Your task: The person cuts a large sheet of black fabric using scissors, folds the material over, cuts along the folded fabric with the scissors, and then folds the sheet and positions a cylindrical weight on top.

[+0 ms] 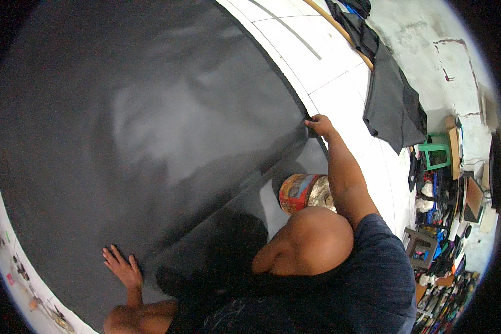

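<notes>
A large sheet of black material (206,111) with a dull sheen spreads over the floor in front of me and under my legs. My left hand (123,271) lies flat on it at the lower left, fingers spread. At the sheet's right edge, my right hand (319,126) pinches the border between thumb and fingers. From that grip a long fold or ridge runs down toward my left hand. Beside my bent knee lies a round tin can (300,192) with a red and yellow printed side, partly hidden by the knee.
White floor tiles (339,89) border the sheet. A grey strip (295,33) and a wooden pole (339,26) lie at the upper right, near draped black cloth (395,94). A green plastic stool (435,153) and piled clutter line the right wall. Small items lie along the left.
</notes>
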The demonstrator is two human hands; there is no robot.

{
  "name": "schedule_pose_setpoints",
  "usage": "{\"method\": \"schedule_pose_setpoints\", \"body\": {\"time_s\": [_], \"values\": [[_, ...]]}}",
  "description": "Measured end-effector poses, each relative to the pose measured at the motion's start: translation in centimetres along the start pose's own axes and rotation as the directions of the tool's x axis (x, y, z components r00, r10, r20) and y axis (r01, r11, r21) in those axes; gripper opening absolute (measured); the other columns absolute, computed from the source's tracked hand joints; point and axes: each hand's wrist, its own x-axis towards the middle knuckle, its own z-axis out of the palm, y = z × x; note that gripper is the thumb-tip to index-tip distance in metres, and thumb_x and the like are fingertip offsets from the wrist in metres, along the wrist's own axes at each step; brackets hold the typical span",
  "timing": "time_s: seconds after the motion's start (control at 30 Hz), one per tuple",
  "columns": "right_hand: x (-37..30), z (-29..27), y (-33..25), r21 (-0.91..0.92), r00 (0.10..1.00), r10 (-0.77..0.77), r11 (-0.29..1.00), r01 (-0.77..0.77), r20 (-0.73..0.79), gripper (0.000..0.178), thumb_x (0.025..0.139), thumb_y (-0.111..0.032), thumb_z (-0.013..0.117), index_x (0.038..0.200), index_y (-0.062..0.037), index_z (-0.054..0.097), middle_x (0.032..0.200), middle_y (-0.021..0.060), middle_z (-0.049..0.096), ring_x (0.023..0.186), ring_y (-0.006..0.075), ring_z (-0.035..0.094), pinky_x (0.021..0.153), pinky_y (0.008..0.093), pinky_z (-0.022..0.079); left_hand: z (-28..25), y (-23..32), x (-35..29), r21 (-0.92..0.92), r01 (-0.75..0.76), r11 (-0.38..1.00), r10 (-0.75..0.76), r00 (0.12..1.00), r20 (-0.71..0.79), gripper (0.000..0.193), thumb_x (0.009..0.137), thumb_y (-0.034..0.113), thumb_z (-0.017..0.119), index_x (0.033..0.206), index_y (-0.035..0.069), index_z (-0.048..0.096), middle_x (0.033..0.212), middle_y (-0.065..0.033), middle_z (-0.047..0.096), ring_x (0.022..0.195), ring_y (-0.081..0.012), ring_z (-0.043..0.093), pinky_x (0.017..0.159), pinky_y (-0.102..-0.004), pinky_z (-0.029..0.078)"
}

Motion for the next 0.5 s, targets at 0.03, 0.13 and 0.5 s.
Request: {"method": "schedule_pose_setpoints", "body": {"time_s": [0.03,0.13,0.5], "values": [[-0.2,0.5,-0.3,-0.003,1.0,0.021,1.0,-0.021,-0.009,0.045,0.08,-0.029,0.078,0.109,0.004,0.067,0.095,0.016,0.07,0.082,0.0234,0.066,0.075,0.037,0.052,-0.2,-0.2,-0.2,-0.02,-0.011,1.0,0.011,1.0,-0.01,0.067,0.099,0.041,0.04,0.152,0.005,0.022,0.159,-0.0228,0.011,0.146,-0.0425,0.011,0.116,-0.0581,0.007],[0.6,-0.3,0.5,-0.167,1.0,0.031,0.985,-0.031,-0.005,0.045,0.086,-0.029,0.073,0.114,0.0057,0.065,0.101,0.0182,0.07,0.09,0.0242,0.065,0.081,0.0389,0.051,1.1,-0.3,0.2,-0.013,-0.04,0.999,0.039,0.999,-0.033,0.069,0.097,0.04,0.045,0.151,0.004,0.024,0.158,-0.023,0.013,0.146,-0.0421,0.012,0.116,-0.0577,0.007],[1.2,-2.3,2.8,-0.708,0.884,-0.456,0.658,0.258,-0.101,0.06,0.086,-0.041,0.07,0.124,0.0032,0.055,0.115,0.0308,0.06,0.098,0.0429,0.063,0.086,0.0439,0.051,0.1,0.9,0.5,-0.115,0.067,0.991,-0.067,0.998,0.006,0.07,0.091,0.039,0.056,0.148,0.006,0.033,0.156,-0.0248,0.018,0.144,-0.0455,0.016,0.116,-0.0576,0.01]]}}
